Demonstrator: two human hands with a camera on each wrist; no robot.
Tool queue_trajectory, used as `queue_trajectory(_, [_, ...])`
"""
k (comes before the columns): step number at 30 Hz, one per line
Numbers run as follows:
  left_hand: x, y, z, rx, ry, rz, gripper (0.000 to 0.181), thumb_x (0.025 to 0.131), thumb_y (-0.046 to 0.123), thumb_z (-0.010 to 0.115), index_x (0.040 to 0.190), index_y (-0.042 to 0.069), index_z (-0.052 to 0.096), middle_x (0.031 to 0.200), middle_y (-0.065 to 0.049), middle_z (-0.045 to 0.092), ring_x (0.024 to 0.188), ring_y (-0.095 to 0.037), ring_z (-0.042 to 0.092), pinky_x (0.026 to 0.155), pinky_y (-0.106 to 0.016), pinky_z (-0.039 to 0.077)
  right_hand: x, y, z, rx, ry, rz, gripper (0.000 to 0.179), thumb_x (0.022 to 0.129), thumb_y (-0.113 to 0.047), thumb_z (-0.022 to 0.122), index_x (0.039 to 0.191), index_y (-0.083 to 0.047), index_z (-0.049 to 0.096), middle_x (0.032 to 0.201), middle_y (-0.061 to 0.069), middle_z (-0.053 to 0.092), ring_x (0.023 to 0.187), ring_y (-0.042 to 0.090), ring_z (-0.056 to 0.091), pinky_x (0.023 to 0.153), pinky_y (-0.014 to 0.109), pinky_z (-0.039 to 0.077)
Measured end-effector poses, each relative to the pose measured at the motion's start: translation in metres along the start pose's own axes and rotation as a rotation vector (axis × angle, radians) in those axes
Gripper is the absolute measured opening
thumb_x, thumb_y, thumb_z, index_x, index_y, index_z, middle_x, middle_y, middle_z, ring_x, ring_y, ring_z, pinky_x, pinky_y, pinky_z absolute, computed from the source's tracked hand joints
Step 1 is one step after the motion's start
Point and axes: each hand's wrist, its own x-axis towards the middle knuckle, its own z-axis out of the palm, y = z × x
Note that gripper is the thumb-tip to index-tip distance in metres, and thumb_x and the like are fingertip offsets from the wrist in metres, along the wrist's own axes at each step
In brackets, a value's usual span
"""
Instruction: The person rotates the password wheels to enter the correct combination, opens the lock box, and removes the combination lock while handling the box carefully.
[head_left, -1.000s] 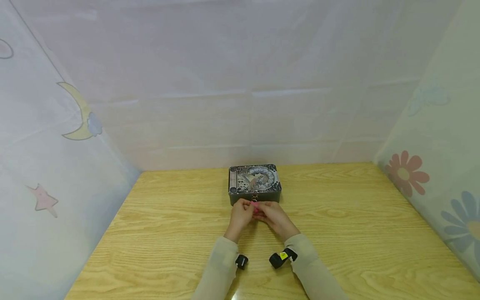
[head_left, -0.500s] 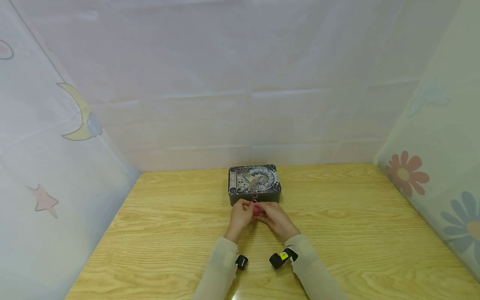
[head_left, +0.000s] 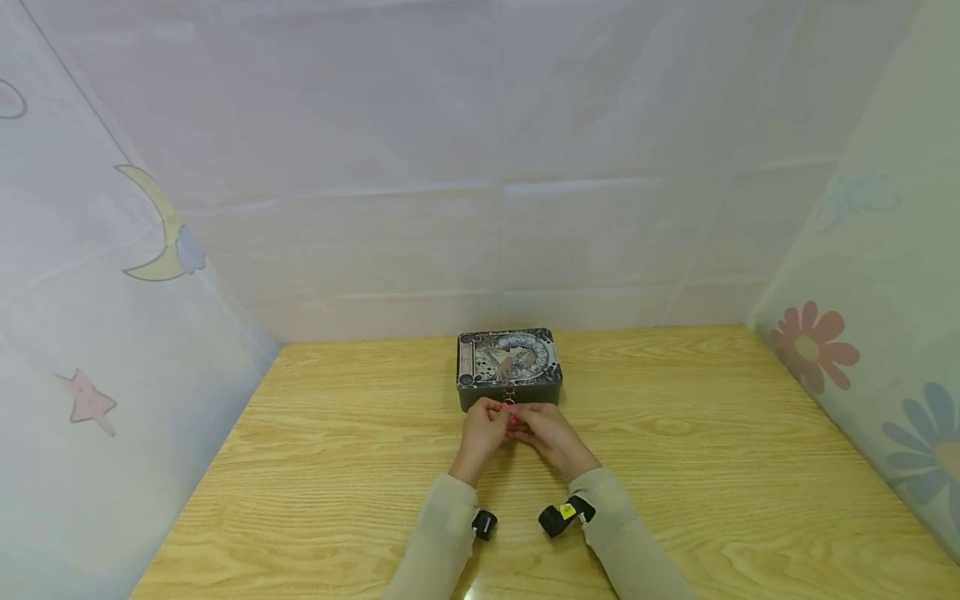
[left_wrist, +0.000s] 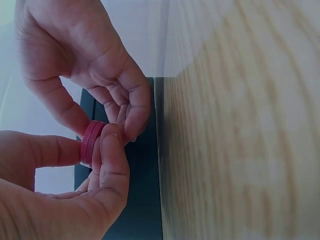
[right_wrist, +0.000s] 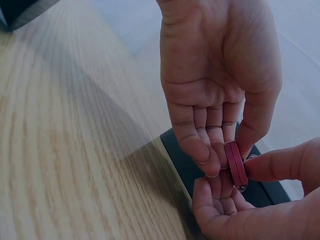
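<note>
Both hands meet at the front of a dark box with a picture lid (head_left: 510,358), around a small pink padlock (left_wrist: 90,142) at its metal clasp (head_left: 510,395). My left hand (head_left: 480,437) pinches the padlock between thumb and fingertips. From the other side my right hand (head_left: 553,437) pinches it too, its thumb touching the padlock's edge in the right wrist view, where the pink body (right_wrist: 236,164) shows a line along its side and bits of silver metal (right_wrist: 252,156). Fingers hide most of its face and how it joins the clasp.
The box stands near the back edge of a wood-grain table (head_left: 337,467). Pale cloth (head_left: 480,208) hangs behind, with printed cloth walls at left and right. Each wrist bears a black camera (head_left: 484,524).
The arms and box hold their places. Between the fingertips the pink padlock turns slightly; more of its round face showed half a second ago than now.
</note>
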Motion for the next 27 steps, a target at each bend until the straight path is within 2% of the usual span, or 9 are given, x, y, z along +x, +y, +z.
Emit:
queue_trajectory(7, [0.0003, -0.0001, 0.0009, -0.025, -0.001, -0.007, 0.010, 0.091, 0.001, 0.057, 0.092, -0.009, 0.056, 0.072, -0.016, 0.063, 0.060, -0.030, 0.064, 0.051, -0.026, 0.052, -0.0010, -0.0015, 0.0008, 0.012, 0.015, -0.005, 0.029, 0.097, 0.002, 0.044, 0.117, 0.023, 0.049, 0.083, 0.006, 0.063, 0.072, 0.011, 0.062, 0.077, 0.030, 0.056])
queue_trajectory(12, [-0.0003, 0.0004, 0.0015, -0.033, -0.003, -0.027, 0.010, 0.091, 0.001, 0.057, 0.092, -0.008, 0.056, 0.074, -0.017, 0.063, 0.062, -0.033, 0.065, 0.052, -0.028, 0.054, -0.0003, -0.0016, 0.0009, 0.020, 0.018, 0.016, 0.029, 0.097, 0.000, 0.046, 0.116, 0.021, 0.052, 0.085, 0.006, 0.062, 0.074, 0.012, 0.061, 0.078, 0.030, 0.055])
queue_trajectory(16, [-0.0005, 0.0013, 0.0013, -0.014, -0.003, -0.036, 0.011, 0.092, 0.003, 0.058, 0.093, -0.008, 0.056, 0.072, -0.011, 0.061, 0.061, -0.029, 0.064, 0.052, -0.028, 0.054, 0.0011, 0.0000, -0.0002, 0.027, 0.027, 0.022, 0.028, 0.096, -0.001, 0.047, 0.113, 0.019, 0.055, 0.080, 0.005, 0.064, 0.072, 0.012, 0.062, 0.076, 0.030, 0.055])
queue_trajectory(21, [-0.0005, 0.0019, 0.0012, 0.020, -0.001, -0.027, 0.012, 0.093, 0.005, 0.058, 0.094, -0.007, 0.057, 0.071, -0.009, 0.058, 0.056, -0.018, 0.058, 0.051, -0.027, 0.052, 0.0016, 0.0007, -0.0012, 0.025, -0.002, 0.025, 0.027, 0.096, -0.004, 0.047, 0.109, 0.017, 0.057, 0.076, 0.003, 0.064, 0.071, 0.011, 0.062, 0.075, 0.029, 0.056])
queue_trajectory(27, [-0.0006, 0.0002, 0.0021, 0.013, -0.005, -0.031, 0.011, 0.092, 0.003, 0.057, 0.095, -0.007, 0.057, 0.073, -0.010, 0.059, 0.057, -0.015, 0.055, 0.053, -0.028, 0.053, 0.0011, 0.0004, -0.0011, -0.001, -0.025, 0.006, 0.031, 0.098, -0.004, 0.046, 0.115, 0.021, 0.053, 0.080, 0.003, 0.064, 0.072, 0.010, 0.063, 0.076, 0.029, 0.056])
